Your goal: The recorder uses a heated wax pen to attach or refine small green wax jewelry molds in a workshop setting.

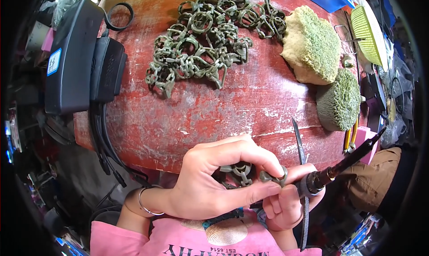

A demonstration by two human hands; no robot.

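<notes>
Saw blue-white label (54,61) on black box (78,55), upside-down dark print (173,250) on pink shirt (118,238) | Pinched dull green ring (267,177) between thumb and finger of left hand (203,175), by near edge of table (156,126) | Gripped black tool (346,161) in curled right hand (290,207) | Saw bare red room from hands up to chains (192,70), sponges (319,46) at right edge
</notes>
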